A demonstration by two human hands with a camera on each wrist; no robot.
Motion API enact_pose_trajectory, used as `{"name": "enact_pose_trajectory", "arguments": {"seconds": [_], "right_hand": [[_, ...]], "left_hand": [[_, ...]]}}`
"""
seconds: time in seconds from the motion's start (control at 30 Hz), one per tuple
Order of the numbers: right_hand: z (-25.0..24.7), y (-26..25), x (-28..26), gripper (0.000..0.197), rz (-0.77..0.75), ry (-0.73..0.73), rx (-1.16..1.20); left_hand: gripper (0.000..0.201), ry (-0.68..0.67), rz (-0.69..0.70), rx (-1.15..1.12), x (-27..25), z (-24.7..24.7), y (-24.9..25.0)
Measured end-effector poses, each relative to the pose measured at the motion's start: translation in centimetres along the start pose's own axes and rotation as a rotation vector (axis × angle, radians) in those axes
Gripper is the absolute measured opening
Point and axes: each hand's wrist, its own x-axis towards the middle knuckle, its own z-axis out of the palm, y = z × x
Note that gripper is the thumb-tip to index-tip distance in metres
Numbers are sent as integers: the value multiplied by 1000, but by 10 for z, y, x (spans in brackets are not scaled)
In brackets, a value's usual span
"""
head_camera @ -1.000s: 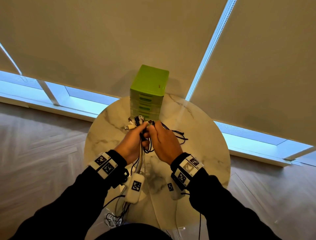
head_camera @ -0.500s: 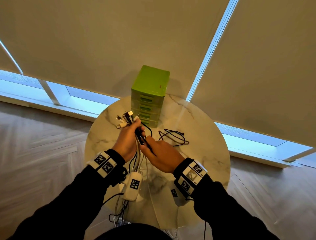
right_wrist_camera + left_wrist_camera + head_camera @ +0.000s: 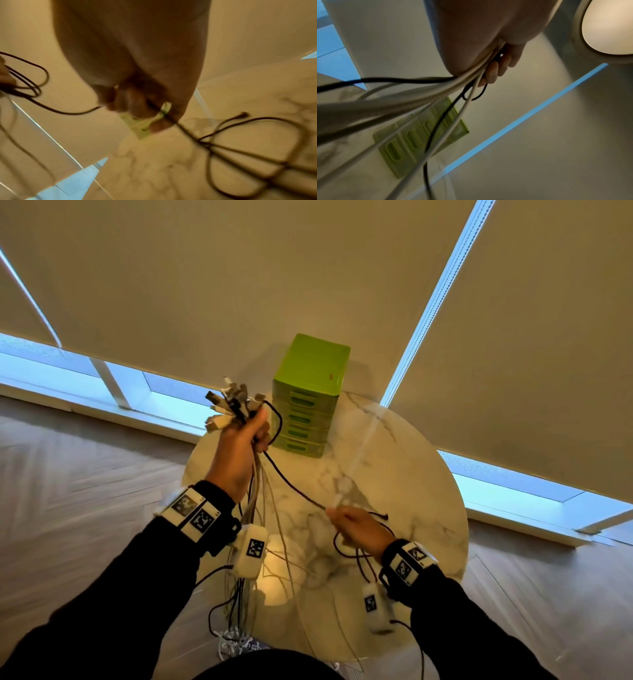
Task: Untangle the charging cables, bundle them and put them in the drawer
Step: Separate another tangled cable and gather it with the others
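Cables (image 3: 255, 501) are gripped bunched in the left hand (image 3: 239, 453). One black cable (image 3: 291, 486) is pinched by the right hand (image 3: 356, 530); it should be drawn out slowly, away from the left hand.

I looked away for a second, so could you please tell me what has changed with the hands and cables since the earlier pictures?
The left hand lifted its bundle of cables up and away, connectors fanned above the fist. The right hand drew back toward the person, pulling the black cable out taut. The green drawer unit on the marble table stayed shut.
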Motion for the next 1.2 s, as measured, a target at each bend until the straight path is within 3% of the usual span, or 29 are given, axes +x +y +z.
{"name": "enact_pose_trajectory", "arguments": {"seconds": [0.03,0.1,0.13,0.2,0.3,0.43,0.57,0.7,0.9,1.0,1.07,1.13,1.2], "right_hand": [[-1,-9,9,43,-41,136,-42],[0,-33,22,42,-136,392,-73],[2,-48,25,39,-190,487,-57],[9,-76,23,31,-322,559,-23],[22,-97,12,24,-444,469,-106],[29,-102,2,26,-462,334,-185],[29,-99,2,22,-519,235,-249],[26,-95,-2,15,-545,114,-316],[22,-68,-11,33,-370,-133,-162],[15,-39,-11,38,-211,-279,-63],[8,-15,-14,38,-103,-356,-126],[-1,9,-16,37,-35,-378,-224],[-15,23,-14,36,29,-276,-208]], "left_hand": [[17,-30,-12,78,-5,4,-5],[28,-44,-68,240,-16,12,-20],[12,-62,-78,258,-22,16,-27],[12,-80,-135,249,-34,25,-36],[23,-69,-225,157,-42,34,-44],[45,-52,-371,-42,-42,36,-44],[29,-8,-403,-129,-40,34,-36],[29,92,-361,-36,-30,28,-36],[26,223,-274,-134,-3,14,-23],[26,276,-239,-206,10,5,-12],[29,307,-171,-228,20,-4,-1],[30,310,-103,-176,29,-13,10],[29,289,-63,-76,32,-18,15]]}}
